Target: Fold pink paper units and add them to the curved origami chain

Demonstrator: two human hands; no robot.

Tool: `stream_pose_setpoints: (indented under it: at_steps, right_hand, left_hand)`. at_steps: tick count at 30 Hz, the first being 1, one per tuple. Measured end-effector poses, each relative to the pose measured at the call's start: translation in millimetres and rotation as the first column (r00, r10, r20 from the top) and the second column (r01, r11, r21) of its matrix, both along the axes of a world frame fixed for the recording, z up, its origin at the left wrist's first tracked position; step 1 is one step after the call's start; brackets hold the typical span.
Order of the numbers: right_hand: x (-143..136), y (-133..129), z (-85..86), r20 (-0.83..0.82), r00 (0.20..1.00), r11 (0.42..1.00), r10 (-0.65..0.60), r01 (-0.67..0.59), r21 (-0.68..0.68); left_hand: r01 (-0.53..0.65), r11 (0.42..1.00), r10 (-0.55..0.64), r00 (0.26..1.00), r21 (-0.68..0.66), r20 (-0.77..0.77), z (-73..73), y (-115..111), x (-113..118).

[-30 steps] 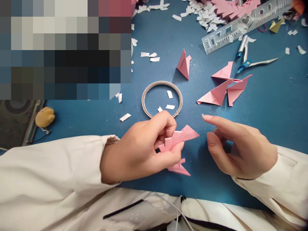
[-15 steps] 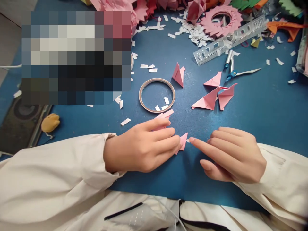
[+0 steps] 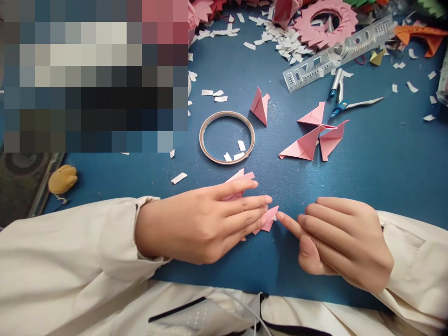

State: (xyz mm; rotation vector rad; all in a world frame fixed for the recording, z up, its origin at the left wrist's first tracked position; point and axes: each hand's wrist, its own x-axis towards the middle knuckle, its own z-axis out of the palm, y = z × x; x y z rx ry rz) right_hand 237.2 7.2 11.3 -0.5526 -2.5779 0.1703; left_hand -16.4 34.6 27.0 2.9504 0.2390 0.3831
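Observation:
My left hand (image 3: 206, 221) is closed around a pink folded paper piece (image 3: 271, 218), whose pointed end shows past the fingertips. A second pink folded paper (image 3: 240, 181) pokes out beyond the index finger of the same hand. My right hand (image 3: 345, 238) points its index finger at the first piece, the other fingers curled in and nothing gripped between them. A tiny white scrap (image 3: 275, 217) lies between that fingertip and the pink paper; whether it sticks to the finger or the paper I cannot tell. Three joined-looking pink folded pieces (image 3: 303, 144) lie to the right.
Beyond my hands lies a tape roll (image 3: 202, 135), with one pink folded piece (image 3: 259, 108) beside it. Scissors (image 3: 362, 103), a clear ruler (image 3: 308, 70), white scraps (image 3: 289, 44) and a pink paper ring (image 3: 304, 32) are farther back. A yellow toy (image 3: 63, 179) sits left.
The right index fingertip has come closer to the pink paper in my left hand. My left fingers have straightened a little, and both hands sit slightly lower in view.

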Motion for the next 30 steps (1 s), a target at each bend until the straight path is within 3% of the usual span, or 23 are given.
stream_pose_setpoints:
  at_steps: [7,14,20,27,30]
  right_hand:
    - [-2,-7,3.8,0.025,0.999,0.999,-0.031,0.030,0.022]
    - [-1,-9,2.2,0.028,0.999,0.999,-0.021,0.020,0.051]
    - [-2,0,3.2,0.088,0.993,0.994,0.083,-0.088,0.063]
    - [-1,-4,4.4,0.108,0.994,0.997,0.026,-0.033,0.068]
    - [-2,0,4.1,0.128,0.990,0.993,0.064,-0.075,0.088]
  left_hand:
    - [-0.008,1.000,0.008,1.000,0.012,0.020,0.0,1,0]
    - [-0.158,0.987,0.158,0.986,0.010,0.051,-4.1,-18,5]
    - [-0.113,0.992,0.116,0.991,-0.051,0.063,-2.6,-16,3]
    - [-0.124,0.992,0.125,0.992,-0.017,0.033,-4.4,-16,3]
    - [-0.152,0.985,0.157,0.986,-0.082,0.055,-4.1,-15,5]
